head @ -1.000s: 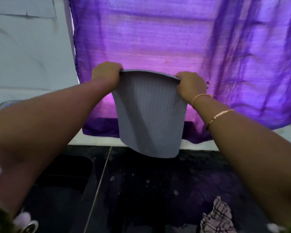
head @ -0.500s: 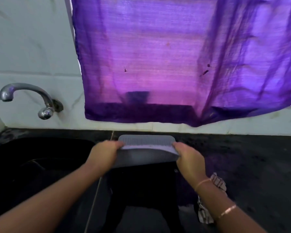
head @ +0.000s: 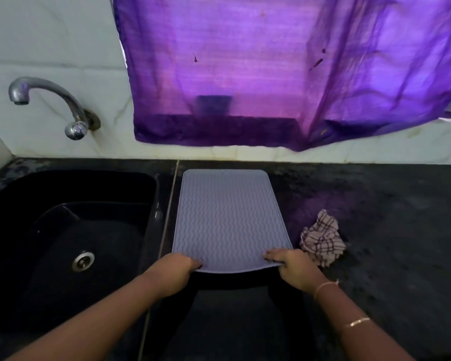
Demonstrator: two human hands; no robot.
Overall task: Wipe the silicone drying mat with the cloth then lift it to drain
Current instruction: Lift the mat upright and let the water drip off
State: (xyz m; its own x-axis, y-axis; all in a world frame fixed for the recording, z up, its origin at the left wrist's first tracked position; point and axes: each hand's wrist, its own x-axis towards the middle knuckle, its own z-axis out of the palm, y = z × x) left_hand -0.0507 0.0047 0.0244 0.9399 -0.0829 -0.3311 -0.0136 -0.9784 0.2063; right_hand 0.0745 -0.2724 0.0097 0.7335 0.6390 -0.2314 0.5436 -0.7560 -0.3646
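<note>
Fingers of the left hand [head: 176, 267] are pinching the grey ribbed silicone drying mat [head: 228, 220] at its near edge; the mat's long axis is running toward twelve o'clock across the dark desk [head: 391, 209]. Right hand [head: 296, 267] is gripping likewise, nearer the crumpled checked cloth [head: 322, 239] at three o'clock.

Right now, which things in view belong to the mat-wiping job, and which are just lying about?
Job:
silicone drying mat, flat on the counter
checked cloth, crumpled beside it
left hand and right hand, gripping its near corners

Just about:
sink
tap
purple curtain
</note>
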